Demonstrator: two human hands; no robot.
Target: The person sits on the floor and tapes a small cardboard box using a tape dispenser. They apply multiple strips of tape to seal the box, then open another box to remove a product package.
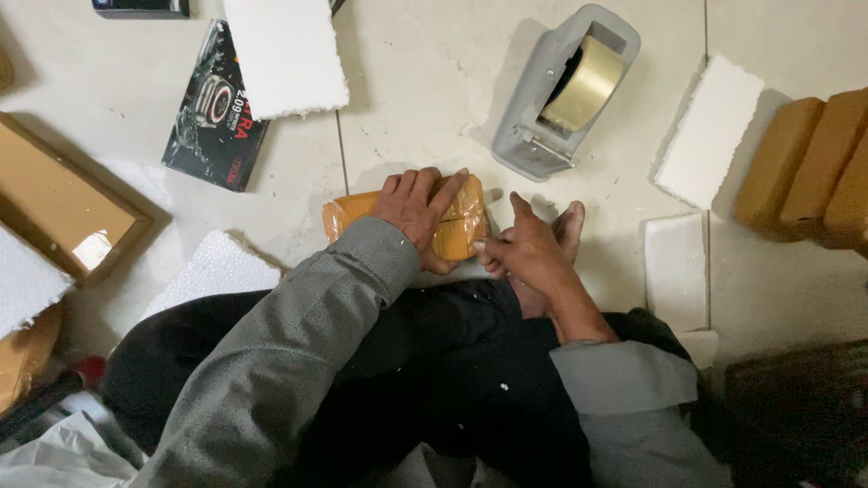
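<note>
Pressing down flat, the left hand (418, 210) lies palm-first across the tape-wrapped brown parcel (457, 226), fingers spread and extended over its top, pinning it to the tiled floor (425, 81) just in front of the person's crossed legs. Beside it, the right hand (526, 248) is loosely curled at the parcel's right end, thumb and fingertips seemingly pinching or smoothing the wrap there; what it actually grips is too small to tell. A bare foot (568, 226) shows just beyond that hand. Doing this well probably means steady downward pressure from the left while the right runs the tape edge flat without wrinkles. A grey tape dispenser (562, 90) sits near, above; white foam pieces (708, 129), a black printed box (215, 108) and finished brown parcels (809, 163) lie around
</note>
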